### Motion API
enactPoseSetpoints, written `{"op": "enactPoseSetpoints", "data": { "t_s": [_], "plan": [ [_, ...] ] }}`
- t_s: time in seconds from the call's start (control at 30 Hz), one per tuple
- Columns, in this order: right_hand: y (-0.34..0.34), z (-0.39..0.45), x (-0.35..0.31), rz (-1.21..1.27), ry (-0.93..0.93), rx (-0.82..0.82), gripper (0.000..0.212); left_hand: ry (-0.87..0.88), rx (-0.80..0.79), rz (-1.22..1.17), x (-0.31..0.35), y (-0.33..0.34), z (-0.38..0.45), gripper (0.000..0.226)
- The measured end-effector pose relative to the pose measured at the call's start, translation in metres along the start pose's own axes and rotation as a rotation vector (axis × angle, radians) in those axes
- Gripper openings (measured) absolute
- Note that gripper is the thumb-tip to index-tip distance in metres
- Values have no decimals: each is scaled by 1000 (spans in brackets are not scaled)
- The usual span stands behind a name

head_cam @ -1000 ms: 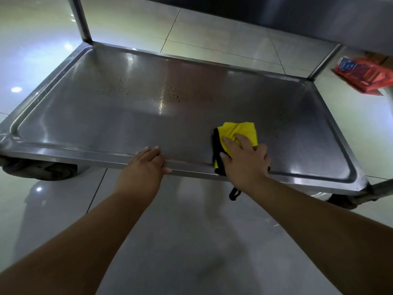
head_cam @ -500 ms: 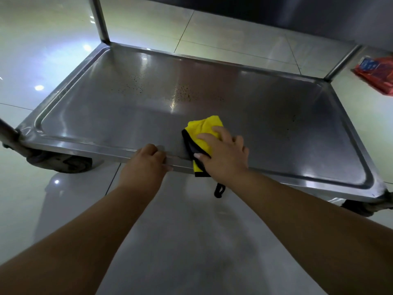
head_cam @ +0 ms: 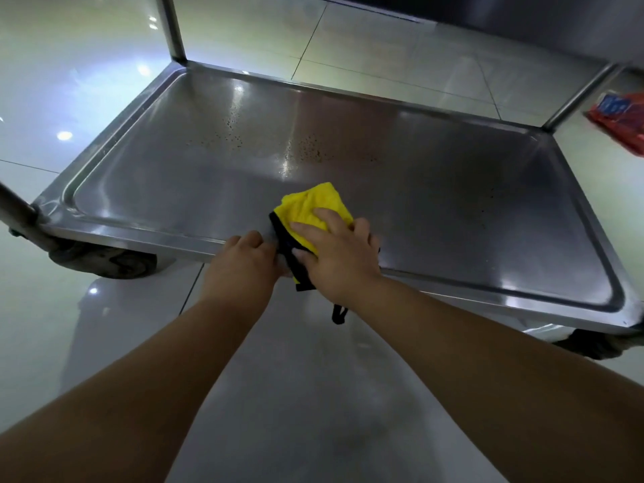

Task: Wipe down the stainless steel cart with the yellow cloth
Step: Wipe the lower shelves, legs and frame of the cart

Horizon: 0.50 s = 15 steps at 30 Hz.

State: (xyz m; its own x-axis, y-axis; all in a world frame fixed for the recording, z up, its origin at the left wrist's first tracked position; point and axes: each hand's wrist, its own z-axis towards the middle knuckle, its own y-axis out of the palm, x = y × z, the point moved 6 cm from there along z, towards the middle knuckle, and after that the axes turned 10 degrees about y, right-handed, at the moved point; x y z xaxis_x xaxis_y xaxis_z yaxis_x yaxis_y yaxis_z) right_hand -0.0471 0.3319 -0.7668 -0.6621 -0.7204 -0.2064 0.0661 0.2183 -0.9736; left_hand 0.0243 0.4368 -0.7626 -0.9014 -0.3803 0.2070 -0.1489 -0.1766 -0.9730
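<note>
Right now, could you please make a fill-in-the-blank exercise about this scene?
1. The right hand presses a folded cloth of ____ colour.
2. The left hand rests on the stainless steel cart's ____ rim.
3. Dark ____ dot the cart's unwiped far half.
4. A red packet lies on the ____.

Missing words: yellow; near; specks; floor

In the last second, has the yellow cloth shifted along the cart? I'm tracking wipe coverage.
Yes. The yellow cloth under the right hand slid left along the cart shelf's near rim, closing up to the left hand resting on that rim.
</note>
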Motion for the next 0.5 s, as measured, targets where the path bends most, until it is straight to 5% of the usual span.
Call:
{"op": "enactPoseSetpoints", "data": {
  "t_s": [0.27,0.5],
  "plan": [
    [-15,-10,75,-82,57,56,43,-72,-23,-3,2,5,2,28],
    [-36,-22,179,-130,399,106,46,-38,-77,-60,20,9,7,41]
  ]
}}
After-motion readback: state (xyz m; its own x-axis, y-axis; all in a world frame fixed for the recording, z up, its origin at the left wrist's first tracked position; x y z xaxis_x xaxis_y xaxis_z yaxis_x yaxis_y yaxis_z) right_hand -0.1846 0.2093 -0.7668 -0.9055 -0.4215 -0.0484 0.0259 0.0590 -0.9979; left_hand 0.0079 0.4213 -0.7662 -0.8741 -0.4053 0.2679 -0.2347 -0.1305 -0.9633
